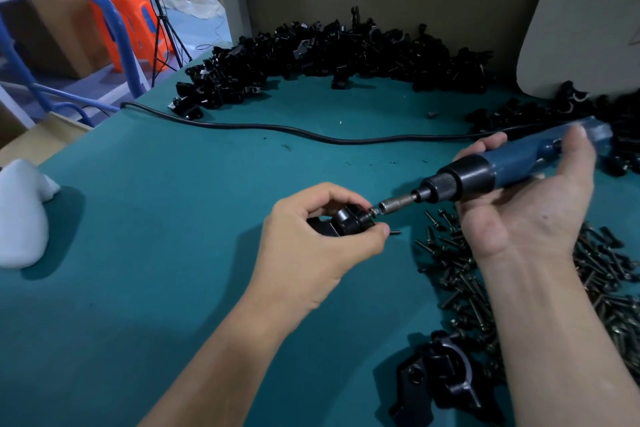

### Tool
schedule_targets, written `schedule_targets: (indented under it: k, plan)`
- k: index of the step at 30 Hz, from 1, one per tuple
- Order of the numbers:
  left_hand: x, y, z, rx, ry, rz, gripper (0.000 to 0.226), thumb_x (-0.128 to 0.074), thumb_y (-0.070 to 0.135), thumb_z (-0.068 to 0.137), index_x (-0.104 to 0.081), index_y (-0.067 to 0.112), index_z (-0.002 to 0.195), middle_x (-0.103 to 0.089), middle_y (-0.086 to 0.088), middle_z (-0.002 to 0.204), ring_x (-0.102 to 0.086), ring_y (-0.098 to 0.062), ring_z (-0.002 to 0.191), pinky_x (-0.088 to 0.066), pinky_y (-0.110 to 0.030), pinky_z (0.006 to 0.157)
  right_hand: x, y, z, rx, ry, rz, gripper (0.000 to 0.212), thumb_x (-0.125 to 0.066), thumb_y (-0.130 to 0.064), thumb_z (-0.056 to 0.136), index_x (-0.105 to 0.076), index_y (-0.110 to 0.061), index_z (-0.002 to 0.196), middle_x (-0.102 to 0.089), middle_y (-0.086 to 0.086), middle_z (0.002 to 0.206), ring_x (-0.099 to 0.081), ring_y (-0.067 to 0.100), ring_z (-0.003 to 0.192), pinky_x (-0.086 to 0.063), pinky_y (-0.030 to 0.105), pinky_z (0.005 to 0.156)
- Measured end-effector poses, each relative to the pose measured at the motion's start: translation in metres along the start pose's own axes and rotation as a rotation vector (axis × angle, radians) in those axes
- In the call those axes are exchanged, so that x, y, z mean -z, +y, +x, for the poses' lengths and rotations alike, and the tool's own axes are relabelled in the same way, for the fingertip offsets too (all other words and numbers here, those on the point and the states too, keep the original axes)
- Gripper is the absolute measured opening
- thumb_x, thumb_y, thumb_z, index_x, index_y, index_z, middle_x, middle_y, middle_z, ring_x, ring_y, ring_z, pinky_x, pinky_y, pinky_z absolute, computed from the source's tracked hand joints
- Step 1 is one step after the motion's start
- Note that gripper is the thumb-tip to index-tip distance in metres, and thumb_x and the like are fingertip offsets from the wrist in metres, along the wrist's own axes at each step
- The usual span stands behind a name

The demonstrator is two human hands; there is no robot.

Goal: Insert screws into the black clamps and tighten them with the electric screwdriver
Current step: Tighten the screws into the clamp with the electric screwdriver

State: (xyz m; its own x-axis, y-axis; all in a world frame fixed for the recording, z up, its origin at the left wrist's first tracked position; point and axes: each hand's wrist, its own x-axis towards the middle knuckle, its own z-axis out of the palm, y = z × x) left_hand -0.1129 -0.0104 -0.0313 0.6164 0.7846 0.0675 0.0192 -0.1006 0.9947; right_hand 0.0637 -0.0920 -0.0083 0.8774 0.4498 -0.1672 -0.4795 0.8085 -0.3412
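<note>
On the teal bench (173, 218), a white soft lump (20, 215) sat at the 9 o'clock edge. Beyond it, at 10 o'clock, stood a blue metal tube frame (104, 10) and an orange plastic stool (135, 21). A black cable (277, 130) snaked across the bench in front of a heap of black clamps (329, 52) at 12 o'clock.

Just below centre, the left hand (311, 243) pinched a small black clamp (346, 222) between its thumb and curled fingers (325, 192). A silver screw (373, 212) stuck out of the clamp toward 2 o'clock. The bit of the blue-and-black electric screwdriver (502, 166) met that screw's head. The tool's long axis ran from 2 o'clock down to 8 o'clock, with the bit pointing at 8.

The right hand (530, 215), palm up, gripped the tool's body with fingers and thumb wrapped round it. Under that wrist lay a pile of dark screws (460, 274), and at 5 o'clock more black clamp pieces (446, 378). A beige rounded board (588, 17) leaned at 2 o'clock.
</note>
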Motion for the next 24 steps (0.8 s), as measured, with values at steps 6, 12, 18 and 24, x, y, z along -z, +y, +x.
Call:
schedule_targets:
  k: [6, 12, 18, 24]
  plan:
    - [0.000, -0.002, 0.001, 0.042, -0.015, 0.016, 0.020, -0.092, 0.026, 0.065, -0.076, 0.028, 0.078, -0.067, 0.012, 0.066, -0.052, -0.008, 0.054, -0.043, -0.021, 0.050, -0.003, -0.001, -0.004, -0.043, 0.006, -0.084, 0.057, -0.072, -0.044, 0.091, -0.051, -0.011, 0.132, -0.061, 0.009, 0.096, -0.064, 0.019, 0.081, -0.057, 0.034, 0.078]
    - [-0.001, -0.003, 0.001, 0.074, -0.041, 0.054, 0.020, -0.089, 0.028, 0.062, -0.074, 0.027, 0.076, -0.067, 0.012, 0.066, -0.053, -0.010, 0.053, -0.047, -0.024, 0.051, -0.005, 0.002, -0.006, -0.036, -0.001, -0.131, 0.056, -0.071, -0.043, 0.092, -0.052, -0.009, 0.133, -0.061, 0.009, 0.095, -0.063, 0.019, 0.079, -0.057, 0.033, 0.075]
    - [-0.002, -0.004, 0.001, 0.072, 0.003, 0.063, 0.019, -0.089, 0.026, 0.062, -0.074, 0.027, 0.075, -0.065, 0.013, 0.062, -0.051, -0.010, 0.050, -0.045, -0.022, 0.048, -0.005, 0.005, -0.006, -0.039, -0.014, -0.145, 0.054, -0.068, -0.040, 0.095, -0.051, -0.010, 0.135, -0.059, 0.009, 0.095, -0.061, 0.020, 0.079, -0.057, 0.034, 0.077]
    - [-0.002, -0.004, 0.002, 0.077, 0.022, 0.072, 0.021, -0.091, 0.017, 0.067, -0.074, 0.026, 0.074, -0.066, 0.011, 0.062, -0.051, -0.009, 0.049, -0.045, -0.022, 0.047, -0.005, 0.006, -0.004, -0.025, -0.007, -0.160, 0.058, -0.068, -0.042, 0.094, -0.050, -0.008, 0.137, -0.059, 0.009, 0.092, -0.060, 0.020, 0.077, -0.056, 0.032, 0.076]
